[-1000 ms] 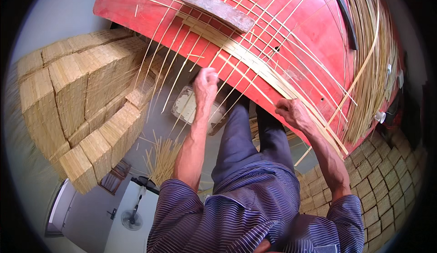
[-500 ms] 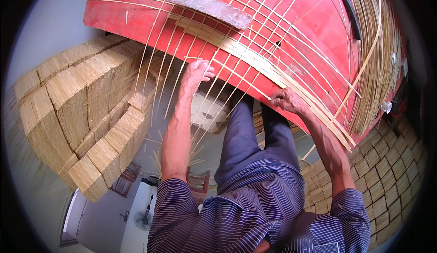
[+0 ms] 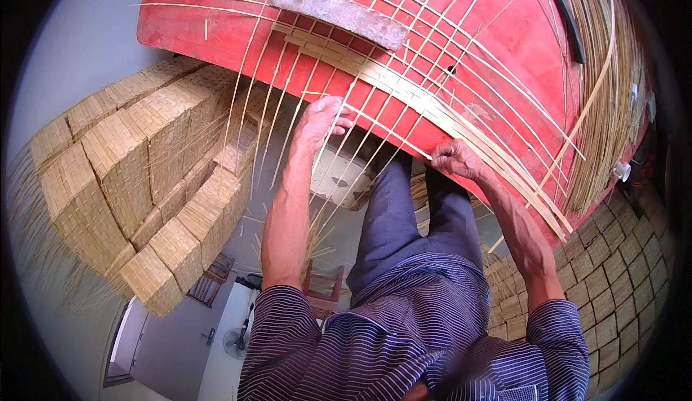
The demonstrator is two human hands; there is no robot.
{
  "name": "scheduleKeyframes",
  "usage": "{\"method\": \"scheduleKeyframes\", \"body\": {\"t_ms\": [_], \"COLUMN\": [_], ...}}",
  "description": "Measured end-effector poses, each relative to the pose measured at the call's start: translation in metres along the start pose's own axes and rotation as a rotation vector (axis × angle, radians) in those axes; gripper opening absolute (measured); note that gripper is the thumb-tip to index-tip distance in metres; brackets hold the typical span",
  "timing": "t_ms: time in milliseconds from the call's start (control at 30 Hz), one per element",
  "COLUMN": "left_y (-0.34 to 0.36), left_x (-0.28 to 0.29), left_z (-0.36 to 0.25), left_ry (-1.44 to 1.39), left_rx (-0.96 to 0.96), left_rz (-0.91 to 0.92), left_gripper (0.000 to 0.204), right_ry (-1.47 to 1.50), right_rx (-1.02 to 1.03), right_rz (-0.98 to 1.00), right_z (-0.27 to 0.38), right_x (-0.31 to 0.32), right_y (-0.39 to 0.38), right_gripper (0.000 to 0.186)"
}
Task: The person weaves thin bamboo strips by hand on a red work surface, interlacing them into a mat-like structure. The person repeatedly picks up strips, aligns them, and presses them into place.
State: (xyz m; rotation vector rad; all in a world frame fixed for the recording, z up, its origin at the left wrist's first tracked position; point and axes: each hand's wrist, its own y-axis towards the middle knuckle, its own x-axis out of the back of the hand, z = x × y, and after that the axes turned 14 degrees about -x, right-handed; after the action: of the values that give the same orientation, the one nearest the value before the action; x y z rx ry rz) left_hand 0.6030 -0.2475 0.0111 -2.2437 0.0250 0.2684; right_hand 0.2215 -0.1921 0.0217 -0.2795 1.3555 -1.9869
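A grid of pale split strips (image 3: 443, 44) lies on the red board (image 3: 504, 55), weighted by a grey oblong block (image 3: 339, 15). A band of flatter woven strips (image 3: 382, 76) runs below the block. My left hand (image 3: 324, 120) is at the board's near edge among the hanging strip ends, fingers loosely curved and apart, touching a strip near the thumb. My right hand (image 3: 454, 159) pinches the right end of a thin crosswise strip (image 3: 400, 138) that runs leftward toward my left hand, just below the band.
Bundled loose strips (image 3: 598, 112) and a dark bar (image 3: 562, 11) line the board's right side. Stacked woven blocks (image 3: 122, 170) stand at left, more (image 3: 613, 285) at lower right. Wooden chairs (image 3: 213, 278), a fan (image 3: 234, 340) and a door (image 3: 173, 329) show below.
My left hand has moved up and left along the board's edge, its fingers spreading. My right hand has risen slightly, drawing the thin crosswise strip upward toward the band.
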Motion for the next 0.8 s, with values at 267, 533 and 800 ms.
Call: {"method": "scheduleKeyframes", "body": {"t_ms": [267, 533, 800], "left_y": [-0.006, 0.013, 0.021], "left_x": [0.019, 0.049, 0.052], "left_z": [-0.012, -0.016, -0.028], "left_ry": [0.296, 1.107, 0.711], "left_rx": [-0.27, -0.583, -0.31], "left_rz": [-0.229, -0.314, -0.232], "left_gripper": [0.03, 0.029, 0.033], "right_ry": [0.01, 0.004, -0.187], "right_rx": [0.086, 0.026, 0.132], "right_rz": [-0.019, -0.029, -0.163], "right_z": [0.029, 0.044, 0.054], "right_x": [-0.016, -0.019, -0.023], "right_y": [0.042, 0.056, 0.065], "right_gripper": [0.011, 0.01, 0.009]}}
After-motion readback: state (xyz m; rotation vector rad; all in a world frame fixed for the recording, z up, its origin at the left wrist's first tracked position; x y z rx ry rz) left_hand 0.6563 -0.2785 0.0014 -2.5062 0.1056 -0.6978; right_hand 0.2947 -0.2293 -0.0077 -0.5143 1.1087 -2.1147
